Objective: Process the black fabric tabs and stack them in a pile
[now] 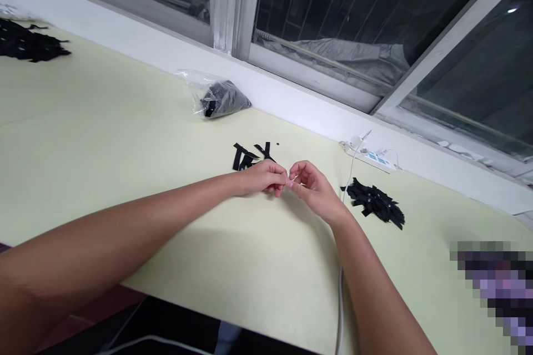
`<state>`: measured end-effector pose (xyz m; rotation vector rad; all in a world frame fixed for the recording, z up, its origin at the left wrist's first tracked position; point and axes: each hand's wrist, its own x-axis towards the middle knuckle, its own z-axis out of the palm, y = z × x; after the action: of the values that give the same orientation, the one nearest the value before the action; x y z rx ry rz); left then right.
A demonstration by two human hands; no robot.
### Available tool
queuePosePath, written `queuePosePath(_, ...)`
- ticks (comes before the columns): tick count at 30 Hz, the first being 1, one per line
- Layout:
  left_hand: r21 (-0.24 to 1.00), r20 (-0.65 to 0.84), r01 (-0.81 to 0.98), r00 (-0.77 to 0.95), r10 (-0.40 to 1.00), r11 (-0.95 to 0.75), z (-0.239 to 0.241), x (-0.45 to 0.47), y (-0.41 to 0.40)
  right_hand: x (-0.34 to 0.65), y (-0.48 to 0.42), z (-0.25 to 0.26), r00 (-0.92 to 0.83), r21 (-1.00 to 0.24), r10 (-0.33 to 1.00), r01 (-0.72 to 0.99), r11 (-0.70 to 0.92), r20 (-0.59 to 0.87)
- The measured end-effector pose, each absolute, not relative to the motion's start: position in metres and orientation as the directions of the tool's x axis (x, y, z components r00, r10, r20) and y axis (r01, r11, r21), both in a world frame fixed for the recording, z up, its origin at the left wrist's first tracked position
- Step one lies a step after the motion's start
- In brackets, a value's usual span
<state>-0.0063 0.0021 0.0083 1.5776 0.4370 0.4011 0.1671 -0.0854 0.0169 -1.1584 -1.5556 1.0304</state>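
Note:
My left hand (263, 177) and my right hand (310, 186) meet fingertip to fingertip above the pale yellow table (125, 138). Both are closed in a pinch on something tiny between them that I cannot make out. Just behind my left hand lie a few loose black strips (249, 154). A heap of black strips (375, 202) lies to the right of my right hand.
A clear plastic bag of black parts (219, 97) rests by the white window ledge. Another black heap (27, 41) sits at the far left. A white power strip (368, 156) lies by the ledge, and a white cable (340, 288) crosses the table to the front edge.

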Motion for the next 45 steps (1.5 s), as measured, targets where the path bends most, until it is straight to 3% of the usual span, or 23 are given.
queuePosePath(9,0.999,-0.021,0.044,0.853,0.522,-0.032,0.009,-0.007,0.002,0.166,-0.088,0.020,-0.122,-0.945,0.982,0.274,0.176,0.147)
queuePosePath(16,0.998,-0.012,0.045,0.843,0.537,-0.048,0.006,-0.005,0.001,0.164,-0.088,0.019,-0.159,-0.960,0.973,0.199,0.197,0.167)
queuePosePath(22,0.998,-0.035,0.057,0.838,0.545,-0.023,0.027,-0.017,0.007,0.171,-0.085,0.015,-0.003,-0.968,0.988,0.200,0.151,0.153)
queuePosePath(24,0.975,-0.189,0.218,0.904,0.384,-0.032,0.041,-0.027,0.009,0.175,-0.084,0.012,0.039,-0.976,0.991,0.186,0.115,0.124)
queuePosePath(25,0.936,-0.321,0.346,0.917,0.238,-0.068,0.048,-0.032,0.010,0.176,-0.083,0.010,0.049,-0.978,0.993,0.185,0.097,0.108)
queuePosePath(27,0.865,-0.463,0.454,0.886,0.009,-0.215,0.055,-0.038,0.011,0.177,-0.083,0.008,0.057,-0.979,0.995,0.192,0.070,0.082)
queuePosePath(28,0.870,-0.414,0.403,0.910,0.024,-0.285,0.056,-0.039,0.012,0.177,-0.083,0.007,0.058,-0.979,0.996,0.195,0.062,0.075)
queuePosePath(29,0.887,-0.270,0.300,0.954,0.133,-0.351,0.054,-0.039,0.012,0.177,-0.082,0.007,0.060,-0.979,0.996,0.196,0.059,0.072)
queuePosePath(30,0.887,-0.025,0.166,0.949,0.314,-0.430,0.052,-0.038,0.013,0.177,-0.082,0.007,0.069,-0.979,0.995,0.193,0.060,0.075)
queuePosePath(31,0.844,0.267,0.057,0.818,0.509,-0.533,0.049,-0.036,0.015,0.177,-0.081,0.007,0.093,-0.980,0.992,0.185,0.066,0.084)
queuePosePath(32,0.766,0.516,0.015,0.583,0.627,-0.643,0.045,-0.035,0.017,0.179,-0.080,0.007,0.137,-0.982,0.986,0.172,0.073,0.098)
queuePosePath(34,0.632,0.726,0.068,0.296,0.621,-0.772,0.039,-0.033,0.022,0.183,-0.076,0.006,0.287,-0.986,0.950,0.138,0.089,0.126)
queuePosePath(36,0.586,0.774,0.103,0.221,0.593,-0.804,0.033,-0.032,0.028,0.190,-0.073,0.003,0.461,-0.989,0.877,0.121,0.090,0.137)
queuePosePath(39,0.649,0.736,0.094,0.174,0.655,-0.755,0.028,-0.031,0.037,0.199,-0.070,-0.001,0.620,-0.986,0.772,0.157,0.050,0.138)
queuePosePath(42,0.735,0.650,0.183,0.084,0.755,-0.653,0.027,-0.032,0.044,0.204,-0.070,-0.004,0.658,-0.968,0.730,0.250,0.021,0.186)
queuePosePath(45,0.693,0.601,0.377,0.171,0.781,-0.615,0.031,-0.037,0.048,0.205,-0.070,-0.008,0.643,-0.941,0.730,0.338,0.001,0.231)
